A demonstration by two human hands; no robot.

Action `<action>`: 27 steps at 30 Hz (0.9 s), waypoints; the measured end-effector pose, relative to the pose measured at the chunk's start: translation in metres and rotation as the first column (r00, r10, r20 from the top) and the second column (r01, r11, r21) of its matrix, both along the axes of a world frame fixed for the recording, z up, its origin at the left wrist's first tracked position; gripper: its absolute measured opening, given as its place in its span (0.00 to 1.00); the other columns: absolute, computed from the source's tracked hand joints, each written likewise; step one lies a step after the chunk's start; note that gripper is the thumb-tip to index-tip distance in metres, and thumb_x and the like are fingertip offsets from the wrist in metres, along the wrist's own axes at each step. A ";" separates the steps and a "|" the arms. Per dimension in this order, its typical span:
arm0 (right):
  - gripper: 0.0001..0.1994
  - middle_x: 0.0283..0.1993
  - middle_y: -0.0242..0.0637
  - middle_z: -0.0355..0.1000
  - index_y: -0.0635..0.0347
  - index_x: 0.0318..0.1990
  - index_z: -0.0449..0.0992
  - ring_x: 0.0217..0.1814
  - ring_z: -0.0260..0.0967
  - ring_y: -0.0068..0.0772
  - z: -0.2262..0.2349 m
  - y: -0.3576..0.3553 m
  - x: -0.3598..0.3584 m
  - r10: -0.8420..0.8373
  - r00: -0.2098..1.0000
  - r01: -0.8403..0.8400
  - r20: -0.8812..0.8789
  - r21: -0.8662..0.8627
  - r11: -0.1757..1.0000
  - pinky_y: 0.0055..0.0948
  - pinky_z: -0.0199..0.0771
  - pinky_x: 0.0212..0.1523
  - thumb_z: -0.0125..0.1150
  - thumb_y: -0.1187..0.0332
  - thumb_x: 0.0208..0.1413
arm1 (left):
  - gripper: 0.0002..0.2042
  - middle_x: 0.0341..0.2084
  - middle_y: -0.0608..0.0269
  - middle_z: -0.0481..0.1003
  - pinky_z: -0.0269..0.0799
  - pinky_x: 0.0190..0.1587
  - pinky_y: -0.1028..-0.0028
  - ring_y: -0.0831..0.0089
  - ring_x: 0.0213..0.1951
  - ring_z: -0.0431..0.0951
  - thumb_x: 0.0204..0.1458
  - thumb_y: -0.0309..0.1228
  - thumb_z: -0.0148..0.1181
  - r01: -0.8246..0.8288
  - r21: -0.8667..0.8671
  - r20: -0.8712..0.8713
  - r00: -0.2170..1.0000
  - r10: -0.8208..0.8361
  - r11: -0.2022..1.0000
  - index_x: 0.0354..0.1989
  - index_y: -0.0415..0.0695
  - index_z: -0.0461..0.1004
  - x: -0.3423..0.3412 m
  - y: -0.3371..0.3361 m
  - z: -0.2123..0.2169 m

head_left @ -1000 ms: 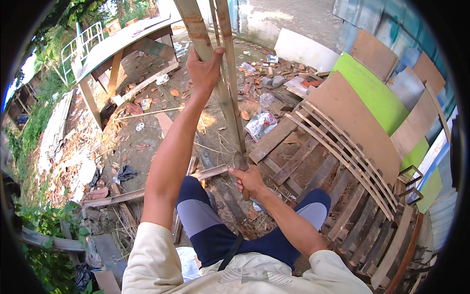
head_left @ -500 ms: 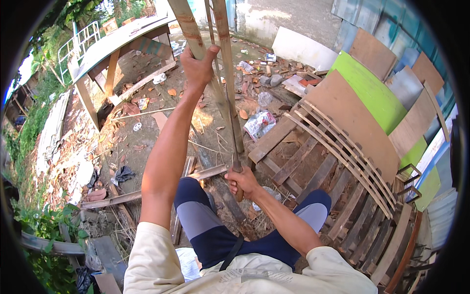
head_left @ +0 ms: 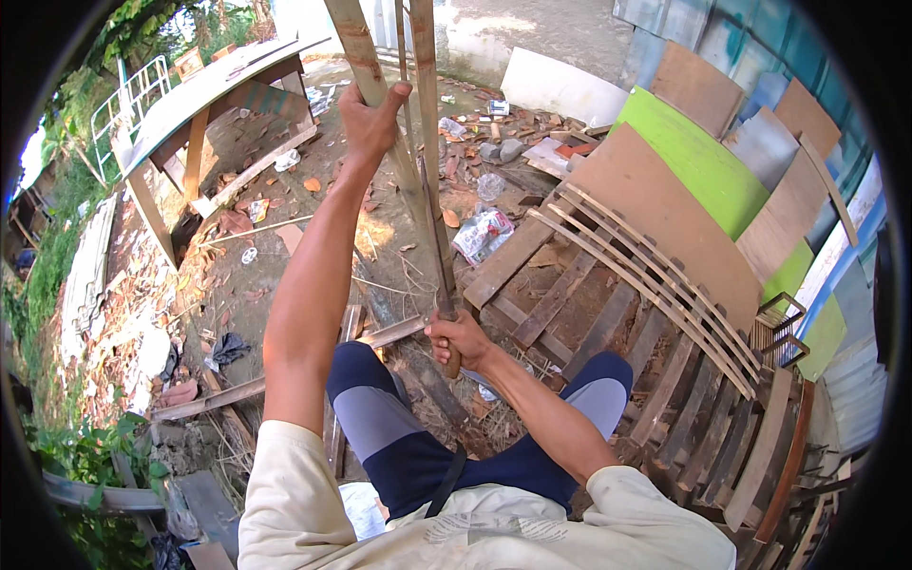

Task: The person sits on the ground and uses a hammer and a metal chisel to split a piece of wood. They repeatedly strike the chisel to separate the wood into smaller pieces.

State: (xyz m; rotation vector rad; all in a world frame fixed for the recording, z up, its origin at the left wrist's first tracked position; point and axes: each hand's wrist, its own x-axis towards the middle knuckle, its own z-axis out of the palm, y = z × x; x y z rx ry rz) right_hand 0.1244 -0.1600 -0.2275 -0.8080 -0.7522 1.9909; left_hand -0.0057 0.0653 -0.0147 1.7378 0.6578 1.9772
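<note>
My left hand (head_left: 372, 123) is wrapped round a pale bamboo strip (head_left: 355, 43) that stands upright in front of me, its thumb pointing up. A second pale strip (head_left: 424, 71) rises just to the right, and a thinner one shows between the two. They come close together lower down. In my right hand (head_left: 458, 338), nearer my knees, is the wooden handle of a long, narrow-bladed machete (head_left: 440, 233). Its dark blade points up along the lower part of the strips; whether its edge touches them I cannot tell. Above the picture's edge the strips' upper ends are hidden.
Dark wooden slats (head_left: 608, 318) like a pallet lie to the right, with thin laths (head_left: 655, 285) across. Brown and green boards (head_left: 698, 161) lean by a metal wall. A wooden table (head_left: 214, 81) stands far left. Leaves, rubbish and a plank (head_left: 214, 399) litter the ground.
The surroundings have shifted slightly left as my view turned. Both hands keep their hold; the machete's blade now leans a little more to the left at its top.
</note>
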 end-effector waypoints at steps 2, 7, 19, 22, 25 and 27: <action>0.10 0.17 0.28 0.59 0.55 0.26 0.64 0.13 0.58 0.22 -0.004 0.000 -0.001 -0.010 1.000 0.010 -0.011 -0.002 1.000 0.28 0.61 0.15 0.60 0.76 0.53 | 0.24 0.23 0.64 0.76 0.71 0.32 0.73 0.77 0.27 0.75 0.46 0.48 0.74 -0.004 0.007 -0.016 1.000 0.004 1.000 0.30 0.37 0.74 0.001 0.004 0.000; 0.09 0.17 0.28 0.60 0.56 0.28 0.65 0.13 0.59 0.22 -0.001 0.004 0.007 -0.010 0.999 0.010 -0.033 0.001 1.000 0.28 0.61 0.15 0.61 0.75 0.53 | 0.24 0.23 0.64 0.77 0.71 0.32 0.72 0.76 0.27 0.75 0.47 0.48 0.73 -0.022 -0.003 -0.026 0.999 0.022 1.000 0.31 0.36 0.75 0.005 0.004 0.001; 0.13 0.17 0.25 0.59 0.58 0.30 0.66 0.14 0.57 0.20 0.104 -0.006 0.029 -0.084 0.822 0.084 0.563 0.026 0.996 0.25 0.60 0.14 0.65 0.63 0.58 | 0.23 0.22 0.66 0.75 0.68 0.31 0.73 0.79 0.27 0.71 0.52 0.49 0.68 -0.126 -0.018 0.064 0.990 0.127 0.992 0.29 0.35 0.76 0.009 -0.008 0.010; 0.16 0.18 0.24 0.60 0.56 0.28 0.66 0.14 0.57 0.19 0.138 -0.004 0.033 -0.046 0.800 0.071 0.598 -0.018 0.997 0.24 0.60 0.15 0.65 0.59 0.59 | 0.23 0.22 0.67 0.75 0.68 0.31 0.74 0.79 0.27 0.72 0.52 0.48 0.68 -0.187 -0.002 0.070 0.980 0.187 0.982 0.29 0.35 0.76 0.012 -0.009 0.012; 0.18 0.18 0.24 0.60 0.54 0.27 0.64 0.14 0.57 0.19 0.149 0.012 0.051 0.057 0.799 -0.016 0.598 -0.074 0.997 0.23 0.60 0.15 0.65 0.57 0.59 | 0.22 0.23 0.67 0.75 0.68 0.32 0.74 0.79 0.28 0.72 0.51 0.47 0.69 -0.170 -0.077 0.050 0.983 0.175 0.982 0.30 0.36 0.77 0.008 -0.002 0.013; 0.17 0.20 0.25 0.62 0.58 0.30 0.68 0.15 0.59 0.20 0.166 0.027 0.063 0.097 0.791 -0.056 0.604 -0.085 0.995 0.27 0.64 0.15 0.66 0.56 0.58 | 0.23 0.22 0.66 0.76 0.69 0.31 0.74 0.78 0.27 0.73 0.49 0.49 0.70 -0.195 -0.039 0.085 0.977 0.198 0.980 0.29 0.37 0.77 0.009 0.003 0.016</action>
